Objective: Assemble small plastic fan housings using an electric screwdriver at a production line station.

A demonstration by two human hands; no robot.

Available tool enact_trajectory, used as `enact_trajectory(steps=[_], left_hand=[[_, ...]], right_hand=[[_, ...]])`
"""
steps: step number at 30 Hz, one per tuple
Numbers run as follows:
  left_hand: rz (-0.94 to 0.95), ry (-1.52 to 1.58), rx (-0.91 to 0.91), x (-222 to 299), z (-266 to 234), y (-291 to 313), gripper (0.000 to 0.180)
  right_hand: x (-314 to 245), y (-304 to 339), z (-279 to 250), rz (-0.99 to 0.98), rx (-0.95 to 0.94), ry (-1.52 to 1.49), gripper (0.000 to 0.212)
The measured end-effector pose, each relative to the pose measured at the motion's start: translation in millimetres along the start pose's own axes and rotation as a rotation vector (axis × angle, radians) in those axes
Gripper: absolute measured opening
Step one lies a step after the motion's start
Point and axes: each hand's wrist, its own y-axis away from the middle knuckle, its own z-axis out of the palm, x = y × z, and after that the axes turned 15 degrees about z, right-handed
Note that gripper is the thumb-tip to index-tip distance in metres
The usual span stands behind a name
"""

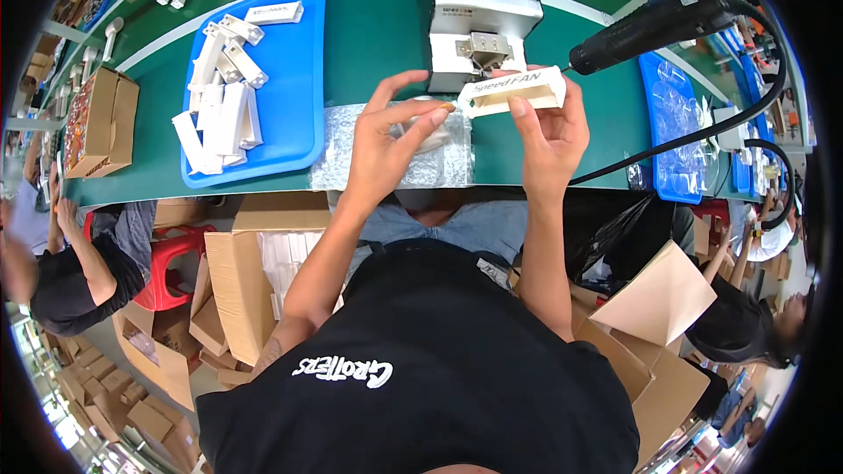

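My right hand (555,133) grips a white plastic housing (492,98), hollow and rectangular with dark printing on one side, between thumb and fingers. It is held above the table's near edge, in front of a silver and white bench machine (485,13). To its left, my left hand (386,142) has thumb and index finger pinched together close to the housing's left end. Something tiny and orange-brown shows at those fingertips, too small to name. Beneath both hands lies a clear bubble-wrap mat (338,154). A black electric screwdriver (645,28) points its tip toward my right hand's fingers.
On the left, a blue tray (299,88) holds several white plastic housings (230,118); a cardboard box (104,123) stands beyond it. A blue tray (672,180) with clear plastic parts sits at right. The screwdriver's black cable (694,136) loops across the right side. Co-workers sit both sides.
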Motion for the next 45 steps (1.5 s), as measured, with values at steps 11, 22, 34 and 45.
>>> enact_trajectory(steps=[11, 22, 34, 45], left_hand=[[0.062, 0.012, 0.037, -3, 5, 2, 0.016], [-0.010, -0.104, -0.049, -3, 0, 22, 0.068], [0.026, 0.005, -0.054, -11, 0, 22, 0.069], [0.000, -0.054, -0.072, -6, -3, 19, 0.054]], right_hand=[[9, 0, 12, 0.031, -0.039, -0.115, 0.041], [16, -9, 10, 0.075, -0.340, 0.094, 0.046], [3, -24, 2, -0.193, -0.513, 0.541, 0.048], [4, -25, 5, -0.088, -0.528, 0.500, 0.045]])
